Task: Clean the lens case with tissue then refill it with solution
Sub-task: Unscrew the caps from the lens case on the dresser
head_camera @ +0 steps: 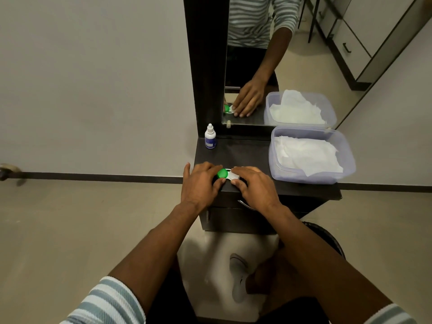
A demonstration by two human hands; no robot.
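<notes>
I have both hands on the lens case (228,175), which lies at the near edge of the dark tabletop (245,153). My left hand (201,181) wraps its fingers and thumb around the green cap (222,173); my right hand (253,183) pinches the white end between thumb and forefinger, holding the case down. I judge this is the opening step: both caps look closed, no tissue is in hand, so cleaning has not begun. The next move calls for twisting the green cap off while my right hand keeps the body steady, then doing the white side.

The tissues (306,155) lie in a clear plastic tub (350,160) to my right, near the case, an easy reach. The solution bottle (210,136) stands upright with its cap on at the back left of the tabletop, against the mirror (292,54) frame. Nothing lies between the case and either one. The case sits right at the edge, so a loosened cap could roll off to the floor (70,218).
</notes>
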